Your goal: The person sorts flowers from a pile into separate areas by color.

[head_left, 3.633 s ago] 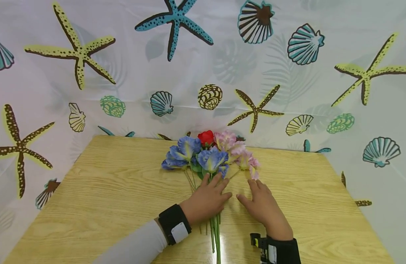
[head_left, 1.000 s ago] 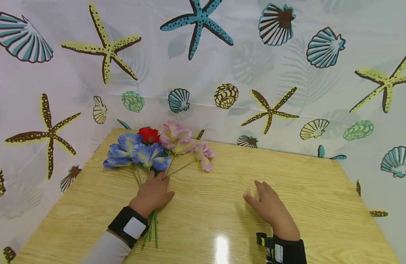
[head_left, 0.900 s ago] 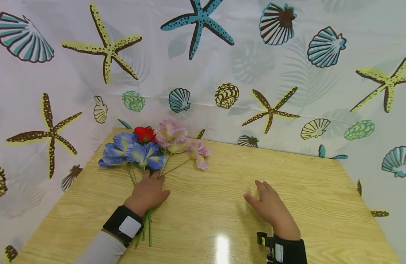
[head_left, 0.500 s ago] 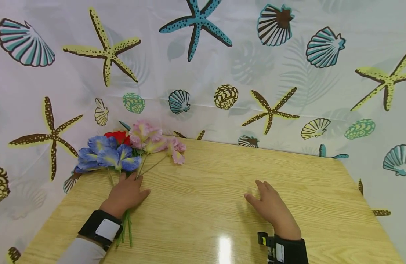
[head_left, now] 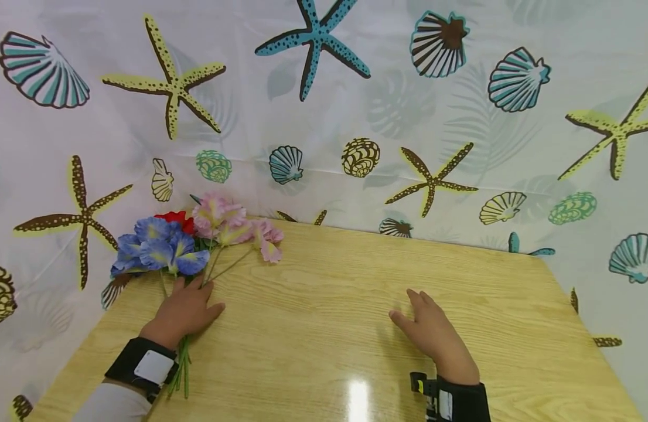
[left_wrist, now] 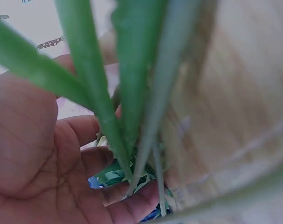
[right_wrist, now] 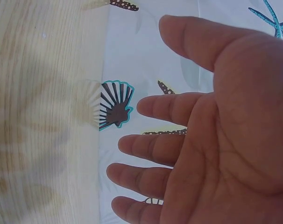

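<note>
1. At eight o'clock on the wooden counter (head_left: 313, 328), twelve being its far edge, a pale sleeve (head_left: 110, 404) leads to a black wristband (head_left: 139, 366) with a white patch.
2. At ten o'clock lie the blue flowers (head_left: 160, 246), bunched together, their outermost petals reaching the counter's left edge.
3. Just behind them, also toward ten, sits the red flower (head_left: 177, 219), partly hidden by blue petals.
4. The left hand (head_left: 183, 315) is at nine o'clock, palm toward the flower stems. Its grip is relaxed: the fingers lie extended, slightly apart, beside the stems just below the blue heads, and the thumb points toward two.
5. The green stems (head_left: 184, 372) pass under this hand, and their cut ends fan out toward eight o'clock.
6. Between ten and eleven, the pink flowers (head_left: 229, 225) lean away from the blue ones; their thin stems slant back under the left fingertips.
7. Behind the counter, at twelve, hangs a pale cloth (head_left: 334, 111) printed with shells and starfish.
8. The right hand (head_left: 437, 337) is at three o'clock, well apart from the flowers, its shadow on the counter. Its grip is spread, thumb well away from the fingers.
9. A second black band (head_left: 463, 401) circles the right wrist toward four.
</note>
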`<control>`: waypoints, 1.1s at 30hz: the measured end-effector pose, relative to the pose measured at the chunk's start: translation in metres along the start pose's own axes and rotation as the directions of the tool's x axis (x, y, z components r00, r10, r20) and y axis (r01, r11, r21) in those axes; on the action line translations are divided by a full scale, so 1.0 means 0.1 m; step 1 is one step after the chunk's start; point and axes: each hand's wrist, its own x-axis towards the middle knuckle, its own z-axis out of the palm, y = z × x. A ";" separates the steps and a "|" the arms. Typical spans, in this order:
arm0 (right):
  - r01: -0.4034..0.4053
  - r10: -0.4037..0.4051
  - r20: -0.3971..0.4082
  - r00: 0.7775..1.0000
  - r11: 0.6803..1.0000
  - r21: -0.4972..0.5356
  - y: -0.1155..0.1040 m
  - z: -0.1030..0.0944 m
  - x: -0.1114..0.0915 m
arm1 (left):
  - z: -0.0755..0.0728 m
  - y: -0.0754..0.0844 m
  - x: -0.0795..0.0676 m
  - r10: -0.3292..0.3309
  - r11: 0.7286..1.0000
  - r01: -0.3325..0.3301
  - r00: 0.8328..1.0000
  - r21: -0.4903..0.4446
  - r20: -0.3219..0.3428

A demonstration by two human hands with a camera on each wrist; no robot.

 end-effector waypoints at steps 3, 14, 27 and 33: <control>0.005 -0.005 -0.004 1.000 1.000 0.001 0.01 0.00 0.01 | -0.03 -0.01 0.01 0.009 1.000 -0.009 1.000 -0.003 0.007; 0.004 -0.004 -0.008 1.000 1.000 -0.001 0.03 0.01 0.01 | -0.11 0.21 0.00 -0.092 0.988 0.068 0.980 -0.139 -0.177; -0.019 0.018 0.020 1.000 0.999 0.027 0.02 0.03 0.00 | -0.12 0.24 -0.04 -0.185 0.973 0.168 0.978 -0.160 -0.098; -0.014 0.014 0.014 1.000 1.000 0.013 0.02 0.02 0.02 | -0.12 0.22 0.00 -0.216 0.952 0.209 0.976 -0.222 -0.008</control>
